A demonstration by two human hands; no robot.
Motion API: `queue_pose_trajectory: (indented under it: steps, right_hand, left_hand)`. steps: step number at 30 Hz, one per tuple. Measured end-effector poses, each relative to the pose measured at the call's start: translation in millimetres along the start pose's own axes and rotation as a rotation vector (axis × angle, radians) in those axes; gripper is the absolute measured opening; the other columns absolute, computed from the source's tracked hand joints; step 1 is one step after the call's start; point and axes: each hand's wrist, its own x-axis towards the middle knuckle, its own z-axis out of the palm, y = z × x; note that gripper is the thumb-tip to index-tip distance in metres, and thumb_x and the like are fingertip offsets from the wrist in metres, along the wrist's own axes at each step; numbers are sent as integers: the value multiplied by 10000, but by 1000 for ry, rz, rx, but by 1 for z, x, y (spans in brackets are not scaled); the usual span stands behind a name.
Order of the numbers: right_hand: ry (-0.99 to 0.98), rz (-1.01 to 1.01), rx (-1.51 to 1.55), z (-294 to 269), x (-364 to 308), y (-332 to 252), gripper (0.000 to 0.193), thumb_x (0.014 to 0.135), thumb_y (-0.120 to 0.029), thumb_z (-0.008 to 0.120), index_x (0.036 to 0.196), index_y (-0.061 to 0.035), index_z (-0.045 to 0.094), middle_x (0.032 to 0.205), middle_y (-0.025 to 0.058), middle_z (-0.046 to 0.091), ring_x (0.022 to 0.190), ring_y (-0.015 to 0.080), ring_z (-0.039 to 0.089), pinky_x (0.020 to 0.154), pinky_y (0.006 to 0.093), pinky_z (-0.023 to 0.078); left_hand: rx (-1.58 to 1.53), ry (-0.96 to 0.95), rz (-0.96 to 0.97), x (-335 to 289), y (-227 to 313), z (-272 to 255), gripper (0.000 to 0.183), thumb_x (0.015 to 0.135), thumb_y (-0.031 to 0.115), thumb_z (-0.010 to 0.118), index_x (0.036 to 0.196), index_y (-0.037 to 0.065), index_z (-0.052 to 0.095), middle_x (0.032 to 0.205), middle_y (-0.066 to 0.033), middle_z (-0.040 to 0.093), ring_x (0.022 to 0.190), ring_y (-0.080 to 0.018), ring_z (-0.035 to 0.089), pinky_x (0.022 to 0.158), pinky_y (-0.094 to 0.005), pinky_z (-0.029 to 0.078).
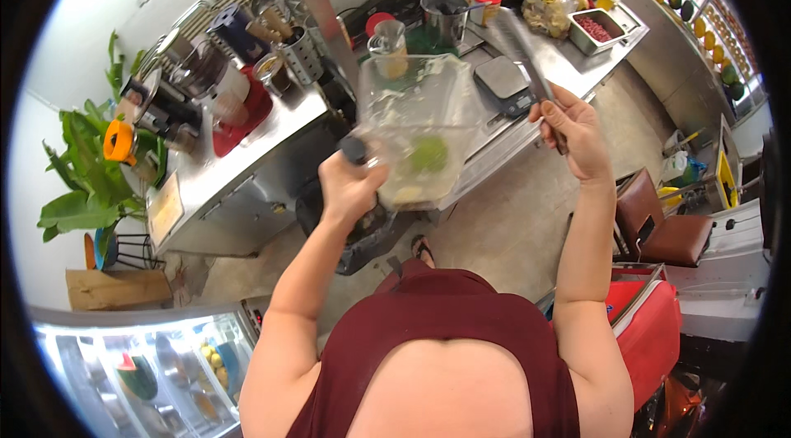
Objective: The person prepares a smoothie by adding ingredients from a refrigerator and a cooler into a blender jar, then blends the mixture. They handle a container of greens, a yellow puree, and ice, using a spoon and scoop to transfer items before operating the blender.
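My left hand is closed around the dark handle of a clear, square-sided blender jug, held out in front of me. The jug is tilted, its wide mouth facing away, and a bright green patch shows through its wall. My right hand grips a knife by its dark handle. Its long, broad blade points up and away to the left, a little smeared by motion, and is apart from the jug. Beyond the jug, a flat kitchen scale sits on the steel counter.
On the steel counter stand a steel pot, red-lidded tubs, a bag of pale pieces and a steel tray of red bits. A metal post rises at the left. Nearby are a brown chair and a lit display fridge.
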Motion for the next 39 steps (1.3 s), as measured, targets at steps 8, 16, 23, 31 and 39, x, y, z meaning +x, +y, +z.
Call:
queue_pose_trajectory:
  steps: [8,16,23,31,39]
  right_hand:
    - [285,170,-369,-82,147,26,357,775,-110,574,1110,10,546,759,36,563,605,71,482,457,211,375]
    - [110,62,-1136,-85,377,89,301,684,-186,591,978,-158,655,949,129,628,841,277,617,753,360,469]
    - [-87,10,-1424,-52,490,132,229,693,-114,553,889,-34,638,954,205,611,931,324,589,763,406,472]
    - [-649,-328,-488,31,461,108,301,788,-222,571,996,-6,600,831,139,640,721,207,618,651,301,471]
    - [-966,161,-888,76,444,120,421,771,-71,481,1161,78,430,817,139,583,654,172,571,531,295,459]
  left_hand:
    - [27,69,123,124,-120,129,144,633,88,636,713,-19,583,568,-9,547,551,-39,456,504,-226,399]
    - [175,270,176,137,-171,179,158,628,85,679,676,22,542,589,-57,544,532,-131,525,521,-260,412]
    - [257,262,53,111,-190,225,271,606,144,727,759,60,520,682,-82,523,604,-237,531,551,-305,413]
    - [116,433,-109,100,-192,168,292,730,234,693,869,38,526,853,-49,545,786,-126,524,693,-253,413]
    - [431,629,-166,288,-187,96,250,765,150,644,908,-18,526,657,-30,575,547,-85,513,516,-226,410]
